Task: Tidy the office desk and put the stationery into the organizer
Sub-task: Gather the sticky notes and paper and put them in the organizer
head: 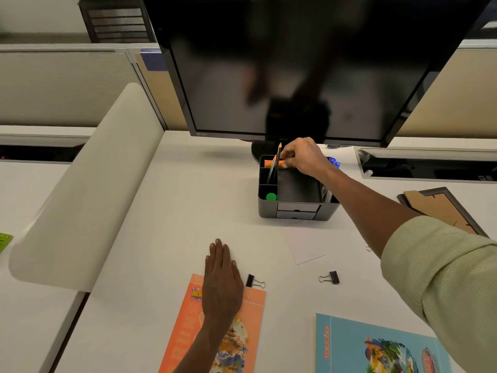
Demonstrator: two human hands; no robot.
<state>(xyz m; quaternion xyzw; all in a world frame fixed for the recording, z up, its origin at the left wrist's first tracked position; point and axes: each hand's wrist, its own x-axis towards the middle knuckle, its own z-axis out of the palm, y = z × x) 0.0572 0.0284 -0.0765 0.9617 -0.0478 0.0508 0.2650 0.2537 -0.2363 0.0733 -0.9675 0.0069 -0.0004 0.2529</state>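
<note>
Organizer (293,208): sat in front of the monitor (295,68) foot, on the desk (166,211); a green cap (271,196) showed in its front-left slot.
Right hand (304,157): reached over the organizer's rear; fingers curled at an orange item (271,164), seemingly pinching it, though the contact was partly hidden.
Pencils (275,165): stood tilted in the organizer's left slots, tips up, just beside the right hand.
Left hand (222,275): lay flat, fingers straight, holding nothing, pressing on the orange booklet (215,332) well in front of the organizer.
Clips: one (254,281) just beside the left hand, another (330,277) in front of the organizer to the right; both loose on the desk.
Handling, orange item: likely light and stiff; a fingertip pinch near its end should do.
Handling, clips: probably light, hard, springy; best taken by the black body, since the wire loops swing.
Handling, booklets: thin, floppy; the blue one (376,345) would want lifting by an edge.
</note>
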